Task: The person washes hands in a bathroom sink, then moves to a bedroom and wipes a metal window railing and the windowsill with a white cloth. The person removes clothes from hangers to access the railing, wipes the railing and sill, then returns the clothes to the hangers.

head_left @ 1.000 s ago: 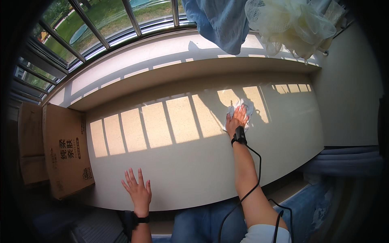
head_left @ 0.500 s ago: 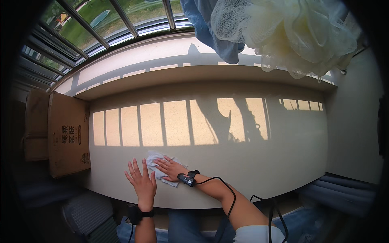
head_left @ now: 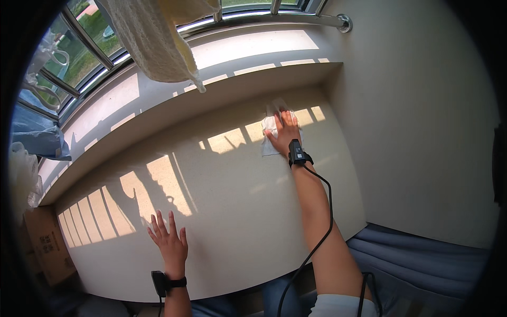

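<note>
My right hand (head_left: 285,132) lies flat on a thin white wipe (head_left: 271,148), pressing it to the pale tabletop (head_left: 237,211) near the far right corner. Its fingers are stretched out, and the wipe shows around them and beyond the fingertips. My left hand (head_left: 170,245) is over the nearer part of the tabletop, left of the middle. Its fingers are spread and nothing is in it; whether the palm touches the surface I cannot tell. Each wrist wears a black strapped device with a cable.
A raised ledge (head_left: 211,84) borders the far side, below a barred window. A pale hanging cloth-like item (head_left: 158,47) dangles over it. A cardboard box (head_left: 50,245) stands at the left end, a plain wall (head_left: 412,132) on the right. Grey-blue fabric (head_left: 417,259) lies at the lower right.
My right hand has slid the wipe from the near middle to the far right of the tabletop. My view has swung right; the left hand remains spread at the near side.
</note>
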Available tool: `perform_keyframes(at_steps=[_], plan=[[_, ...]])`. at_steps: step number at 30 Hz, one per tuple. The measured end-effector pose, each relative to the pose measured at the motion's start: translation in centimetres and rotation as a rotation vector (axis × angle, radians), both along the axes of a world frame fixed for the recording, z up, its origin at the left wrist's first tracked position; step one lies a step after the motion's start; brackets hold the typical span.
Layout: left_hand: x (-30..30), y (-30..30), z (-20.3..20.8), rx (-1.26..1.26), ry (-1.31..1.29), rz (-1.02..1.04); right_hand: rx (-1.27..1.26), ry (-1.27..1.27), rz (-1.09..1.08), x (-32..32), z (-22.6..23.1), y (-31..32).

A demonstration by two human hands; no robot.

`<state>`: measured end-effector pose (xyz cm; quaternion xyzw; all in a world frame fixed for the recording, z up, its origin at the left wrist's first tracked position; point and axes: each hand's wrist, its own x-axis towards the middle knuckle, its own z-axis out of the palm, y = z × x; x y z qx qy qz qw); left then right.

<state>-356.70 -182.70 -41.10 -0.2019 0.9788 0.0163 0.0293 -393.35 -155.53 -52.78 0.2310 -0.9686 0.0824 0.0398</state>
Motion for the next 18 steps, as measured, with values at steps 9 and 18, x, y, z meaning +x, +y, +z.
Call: perform_keyframes(at_steps=[9, 18], plan=[[3.3, -1.2, 0.5, 0.004, -0.074, 0.064, 0.041, 0.081, -0.854, -0.6, -2.6, 10.9], [11.8, -10.2, 0.1, 0.100, -0.068, 0.146, 0.014, 0.050, -0.386, 6.2, -2.2, -12.6]])
